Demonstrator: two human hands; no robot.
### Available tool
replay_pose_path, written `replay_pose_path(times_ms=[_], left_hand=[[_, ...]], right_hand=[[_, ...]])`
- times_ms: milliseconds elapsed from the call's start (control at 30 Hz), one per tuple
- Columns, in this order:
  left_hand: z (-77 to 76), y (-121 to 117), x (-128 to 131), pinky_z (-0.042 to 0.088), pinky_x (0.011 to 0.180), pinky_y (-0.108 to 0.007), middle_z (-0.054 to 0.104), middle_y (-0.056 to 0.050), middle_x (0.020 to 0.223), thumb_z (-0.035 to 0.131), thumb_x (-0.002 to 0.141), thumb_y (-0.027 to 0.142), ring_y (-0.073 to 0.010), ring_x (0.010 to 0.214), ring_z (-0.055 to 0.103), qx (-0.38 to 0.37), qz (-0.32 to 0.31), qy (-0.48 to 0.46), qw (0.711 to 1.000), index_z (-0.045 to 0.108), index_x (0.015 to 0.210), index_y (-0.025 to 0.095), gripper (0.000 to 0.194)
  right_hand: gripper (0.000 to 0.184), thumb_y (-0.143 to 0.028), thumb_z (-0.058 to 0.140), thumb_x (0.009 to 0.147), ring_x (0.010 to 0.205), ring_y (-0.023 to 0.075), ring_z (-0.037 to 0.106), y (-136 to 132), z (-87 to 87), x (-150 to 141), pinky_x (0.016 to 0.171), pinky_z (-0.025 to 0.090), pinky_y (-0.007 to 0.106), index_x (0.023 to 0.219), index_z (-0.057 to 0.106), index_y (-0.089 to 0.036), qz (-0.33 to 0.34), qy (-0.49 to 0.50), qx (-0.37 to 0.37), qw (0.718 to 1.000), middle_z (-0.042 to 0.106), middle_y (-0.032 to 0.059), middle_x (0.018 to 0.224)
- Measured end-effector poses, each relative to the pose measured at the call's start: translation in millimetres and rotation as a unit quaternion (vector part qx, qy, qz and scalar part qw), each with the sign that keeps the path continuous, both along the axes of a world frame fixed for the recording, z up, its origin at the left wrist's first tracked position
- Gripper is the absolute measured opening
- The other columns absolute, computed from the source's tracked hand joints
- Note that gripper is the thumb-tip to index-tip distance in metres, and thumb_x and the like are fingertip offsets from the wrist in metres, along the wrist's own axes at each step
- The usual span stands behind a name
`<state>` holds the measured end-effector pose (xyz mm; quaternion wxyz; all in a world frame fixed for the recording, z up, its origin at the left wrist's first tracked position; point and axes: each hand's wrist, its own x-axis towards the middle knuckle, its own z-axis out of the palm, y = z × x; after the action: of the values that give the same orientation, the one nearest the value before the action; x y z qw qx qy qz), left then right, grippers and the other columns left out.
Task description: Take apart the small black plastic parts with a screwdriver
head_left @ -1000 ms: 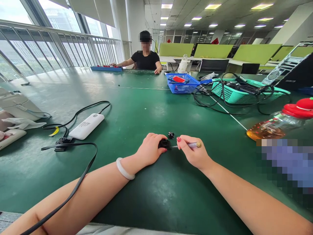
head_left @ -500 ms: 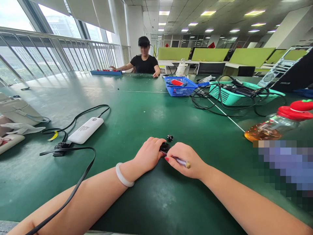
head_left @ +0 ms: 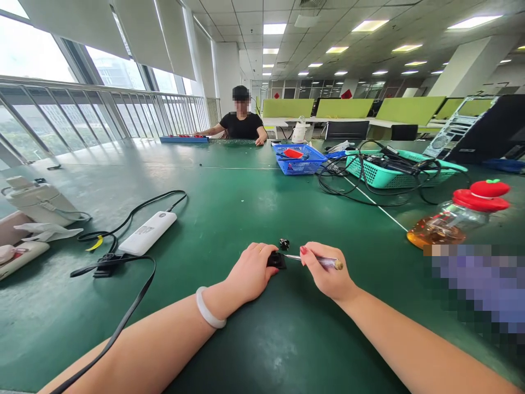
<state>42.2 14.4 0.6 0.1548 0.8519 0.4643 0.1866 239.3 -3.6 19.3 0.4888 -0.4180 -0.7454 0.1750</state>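
My left hand rests on the green table with its fingers closed around a small black part, holding it down. My right hand pinches a thin screwdriver with a clear handle; its metal tip lies sideways against the black part. A second tiny black piece sits on the table just beyond the first one. A white bangle is on my left wrist.
A white power bank with black cables lies to the left. A tipped bottle with a red cap lies at right. Blue basket and teal basket with cables stand farther back. Another person sits at the far end.
My right hand dipped toward the black part with the screwdriver pointing down-left, then swung back so the screwdriver lies level again. The camera tilted upward. My left hand stayed on the part.
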Motion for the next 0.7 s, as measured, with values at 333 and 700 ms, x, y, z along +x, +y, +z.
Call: replay_pose_path(times_ms=[333,700], left_hand=[[-5.2,-0.1,-0.8,0.045,0.107,-0.048,0.064,-0.011,0.125,0.063,0.088,0.019,-0.0270,0.120,0.056,0.003,0.004,-0.012,1.000,0.051,0.132,0.020,0.045],[-5.7,-0.2,-3.3,0.047,0.104,-0.047,0.068,-0.007,0.123,0.058,0.089,0.015,-0.0262,0.117,0.056,0.002,-0.012,-0.027,1.000,0.055,0.131,0.023,0.043]], right_hand=[[0.053,-0.052,0.039,0.097,0.047,0.0107,0.039,1.3,-2.6,-0.1,0.049,0.032,0.026,0.054,0.042,-0.021,-0.006,-0.004,0.004,1.000,0.042,-0.0020,0.049],[0.046,-0.046,0.041,0.098,0.050,0.0113,0.044,-1.7,-2.6,-3.9,0.051,0.037,0.025,0.060,0.049,-0.021,0.035,-0.028,0.032,0.998,0.050,-0.0012,0.053]])
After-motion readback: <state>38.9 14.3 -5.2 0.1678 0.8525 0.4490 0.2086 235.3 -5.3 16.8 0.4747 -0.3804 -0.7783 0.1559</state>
